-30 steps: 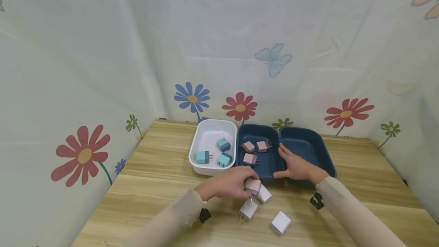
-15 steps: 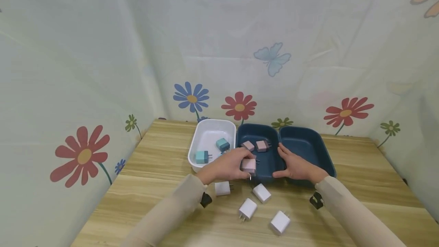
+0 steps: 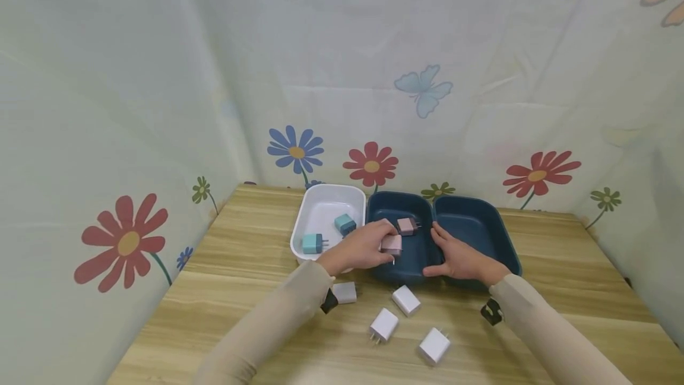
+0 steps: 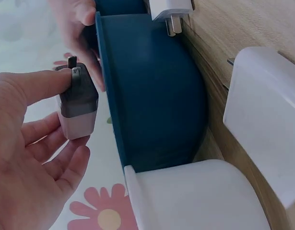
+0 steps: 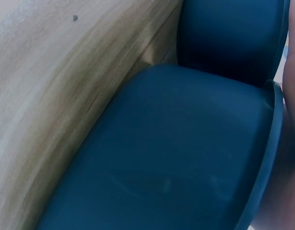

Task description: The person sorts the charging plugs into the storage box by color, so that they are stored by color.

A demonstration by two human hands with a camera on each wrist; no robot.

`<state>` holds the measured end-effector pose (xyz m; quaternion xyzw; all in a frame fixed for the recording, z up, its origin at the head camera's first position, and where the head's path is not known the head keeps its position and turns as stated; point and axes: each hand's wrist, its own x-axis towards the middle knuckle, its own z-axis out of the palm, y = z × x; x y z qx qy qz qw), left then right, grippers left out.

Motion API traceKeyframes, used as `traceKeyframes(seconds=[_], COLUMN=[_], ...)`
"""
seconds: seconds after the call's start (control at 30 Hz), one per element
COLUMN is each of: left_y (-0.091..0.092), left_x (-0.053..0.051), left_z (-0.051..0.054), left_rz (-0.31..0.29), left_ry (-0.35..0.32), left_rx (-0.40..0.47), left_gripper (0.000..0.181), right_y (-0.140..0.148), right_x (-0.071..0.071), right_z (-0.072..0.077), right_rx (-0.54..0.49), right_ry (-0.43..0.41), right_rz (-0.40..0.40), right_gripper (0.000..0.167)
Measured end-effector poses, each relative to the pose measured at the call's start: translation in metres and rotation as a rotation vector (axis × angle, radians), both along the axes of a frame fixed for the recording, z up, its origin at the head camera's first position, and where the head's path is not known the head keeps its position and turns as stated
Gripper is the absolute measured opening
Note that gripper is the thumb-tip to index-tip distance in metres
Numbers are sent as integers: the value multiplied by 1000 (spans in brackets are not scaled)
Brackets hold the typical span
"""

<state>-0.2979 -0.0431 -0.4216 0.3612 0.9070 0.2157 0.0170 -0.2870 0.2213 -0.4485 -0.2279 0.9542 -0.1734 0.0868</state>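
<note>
My left hand (image 3: 359, 249) pinches a pink wall charger (image 3: 392, 245) between thumb and fingers, above the middle dark blue bin (image 3: 415, 263). In the left wrist view the charger's (image 4: 79, 108) grey end with its metal prongs lies against the thumb. Another pink charger (image 3: 406, 226) lies in that bin; others there are hidden behind the hand. My right hand (image 3: 464, 259) touches the adjoining rims of the middle bin and the right dark blue bin (image 3: 475, 232), its fingers extended and thumb apart. In the right wrist view only a blurred edge of this hand shows.
To the left stands a white bin (image 3: 327, 207) holding teal chargers (image 3: 312, 243), partly covered by my left arm. Several white chargers (image 3: 384, 324) lie scattered on the wooden table (image 3: 224, 290) before the bins. A flower-printed cloth (image 3: 342, 46) hangs close behind.
My left hand has carried the pink charger from among the white chargers forward and up, over the middle bin. The right hand has stayed at the bin rims.
</note>
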Motion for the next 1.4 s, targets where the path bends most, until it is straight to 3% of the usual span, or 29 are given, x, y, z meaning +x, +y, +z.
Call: traceKeyframes(seconds=[0.2,0.6,0.9,1.4], left_y=[9,25,37,43], left_x=[-6,-14,-15,-19], left_z=[-2,-14,-13,-21], left_rz=[2,-52,-33,-39], left_ry=[15,32,14,-33], left_rx=[-57,-127,-185,-181], left_gripper=[47,50,50,44], right_y=[0,0,0,-5], right_x=[0,1,1,2], right_z=[0,-5,-5,-5], right_rx=[-7,-11,-17,-7], right_ry=[5,8,22,8], right_rz=[3,-3,1,-22], right_gripper=[106,105,107,107])
